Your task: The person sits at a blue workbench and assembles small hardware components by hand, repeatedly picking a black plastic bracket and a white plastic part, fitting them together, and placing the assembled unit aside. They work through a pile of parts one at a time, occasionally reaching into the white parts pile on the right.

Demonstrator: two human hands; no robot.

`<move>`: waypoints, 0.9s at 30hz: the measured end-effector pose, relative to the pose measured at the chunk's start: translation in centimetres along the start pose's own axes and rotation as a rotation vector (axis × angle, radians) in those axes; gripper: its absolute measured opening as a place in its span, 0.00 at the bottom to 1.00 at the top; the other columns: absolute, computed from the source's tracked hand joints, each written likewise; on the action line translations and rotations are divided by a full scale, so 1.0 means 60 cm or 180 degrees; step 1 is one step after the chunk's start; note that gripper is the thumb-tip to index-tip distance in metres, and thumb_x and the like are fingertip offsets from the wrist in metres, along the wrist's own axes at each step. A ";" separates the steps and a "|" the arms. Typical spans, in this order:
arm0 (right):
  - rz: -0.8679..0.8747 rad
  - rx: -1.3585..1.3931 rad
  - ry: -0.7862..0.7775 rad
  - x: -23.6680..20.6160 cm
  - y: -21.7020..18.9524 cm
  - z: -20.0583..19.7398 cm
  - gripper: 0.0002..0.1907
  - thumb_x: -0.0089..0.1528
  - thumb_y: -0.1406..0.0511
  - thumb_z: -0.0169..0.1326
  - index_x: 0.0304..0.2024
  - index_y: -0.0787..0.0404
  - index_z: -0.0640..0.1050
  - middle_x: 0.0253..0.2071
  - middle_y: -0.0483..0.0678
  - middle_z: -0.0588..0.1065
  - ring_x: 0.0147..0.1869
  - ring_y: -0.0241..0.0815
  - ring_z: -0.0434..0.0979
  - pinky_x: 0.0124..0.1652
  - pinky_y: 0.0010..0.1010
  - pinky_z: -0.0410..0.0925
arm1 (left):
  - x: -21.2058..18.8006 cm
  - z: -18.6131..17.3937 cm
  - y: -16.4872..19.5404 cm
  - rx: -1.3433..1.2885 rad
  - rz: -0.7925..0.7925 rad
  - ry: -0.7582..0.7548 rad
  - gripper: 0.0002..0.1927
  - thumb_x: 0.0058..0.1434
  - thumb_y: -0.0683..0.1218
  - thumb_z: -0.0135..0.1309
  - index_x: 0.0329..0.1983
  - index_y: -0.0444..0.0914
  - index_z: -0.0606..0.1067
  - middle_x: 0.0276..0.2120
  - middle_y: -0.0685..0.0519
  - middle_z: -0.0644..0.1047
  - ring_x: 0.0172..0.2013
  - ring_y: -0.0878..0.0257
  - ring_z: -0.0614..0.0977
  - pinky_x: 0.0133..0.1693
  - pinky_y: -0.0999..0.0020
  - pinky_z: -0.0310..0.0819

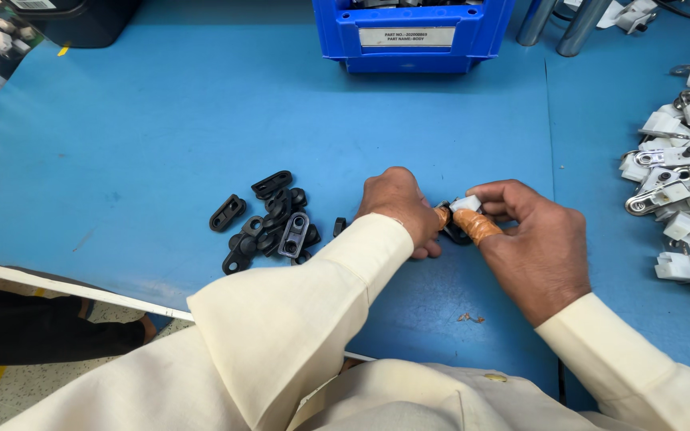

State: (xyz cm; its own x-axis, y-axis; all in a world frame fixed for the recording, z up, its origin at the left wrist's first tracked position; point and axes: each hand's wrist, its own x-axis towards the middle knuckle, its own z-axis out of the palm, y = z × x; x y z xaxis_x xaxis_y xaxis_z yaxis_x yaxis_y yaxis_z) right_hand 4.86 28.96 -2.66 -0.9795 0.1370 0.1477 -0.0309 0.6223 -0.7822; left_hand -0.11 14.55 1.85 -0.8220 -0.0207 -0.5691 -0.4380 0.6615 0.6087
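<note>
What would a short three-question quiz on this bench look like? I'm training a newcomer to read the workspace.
1. True or false: the pile of black parts lies to the left of the left hand.
2. Which colour is the bin at the far edge of the table? A red, B blue, C grey.
3. What do both hands pinch between them?

Key
1. True.
2. B.
3. A small white and black piece, held between the left hand and the right hand, whose fingertips wear orange tape. The heap of white and metal parts sits to the right.
</note>
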 end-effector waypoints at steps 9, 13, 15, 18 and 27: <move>-0.0277 -0.0037 0.0206 0.003 0.013 0.017 0.13 0.58 0.67 0.66 0.45 0.60 0.83 0.37 0.50 0.83 0.39 0.39 0.84 0.38 0.29 0.76 | 0.005 -0.006 -0.003 0.0242 0.0203 -0.0258 0.07 0.65 0.42 0.53 0.40 0.33 0.79 0.31 0.46 0.85 0.26 0.60 0.88 0.24 0.71 0.84; -0.0557 -0.0180 0.0297 0.003 0.019 0.025 0.13 0.58 0.69 0.65 0.46 0.60 0.83 0.38 0.52 0.82 0.38 0.41 0.84 0.37 0.31 0.76 | 0.009 -0.006 -0.001 0.0244 0.0190 -0.0292 0.09 0.66 0.40 0.48 0.41 0.34 0.79 0.30 0.46 0.85 0.25 0.59 0.88 0.23 0.71 0.84; -0.0933 -0.0354 0.0268 0.002 0.023 0.024 0.14 0.57 0.71 0.64 0.46 0.61 0.82 0.39 0.52 0.82 0.40 0.43 0.84 0.38 0.32 0.76 | 0.010 -0.006 0.000 0.0274 0.0151 -0.0303 0.09 0.67 0.40 0.47 0.43 0.36 0.78 0.30 0.47 0.84 0.25 0.59 0.88 0.23 0.71 0.84; -0.1310 -0.0525 0.0095 0.004 0.026 0.016 0.15 0.55 0.74 0.62 0.45 0.60 0.82 0.38 0.51 0.82 0.40 0.45 0.83 0.40 0.35 0.75 | 0.010 -0.008 0.003 0.0290 0.0100 -0.0290 0.09 0.68 0.41 0.46 0.44 0.38 0.78 0.30 0.49 0.84 0.24 0.60 0.87 0.22 0.72 0.83; -0.1275 -0.0377 -0.0434 0.031 0.010 -0.008 0.13 0.56 0.71 0.62 0.44 0.61 0.83 0.37 0.52 0.82 0.38 0.46 0.84 0.39 0.35 0.76 | -0.020 0.020 0.009 0.1841 0.0759 0.0718 0.12 0.64 0.50 0.59 0.46 0.41 0.81 0.41 0.46 0.81 0.43 0.51 0.85 0.43 0.58 0.83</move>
State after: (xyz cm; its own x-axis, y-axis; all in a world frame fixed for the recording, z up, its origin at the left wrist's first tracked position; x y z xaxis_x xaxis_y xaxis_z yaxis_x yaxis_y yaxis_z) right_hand 3.10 29.96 -2.55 -0.9124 -0.2311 0.3378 -0.3984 0.6906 -0.6036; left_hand 1.05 15.83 2.20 -0.9558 0.0613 -0.2876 -0.0205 0.9618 0.2731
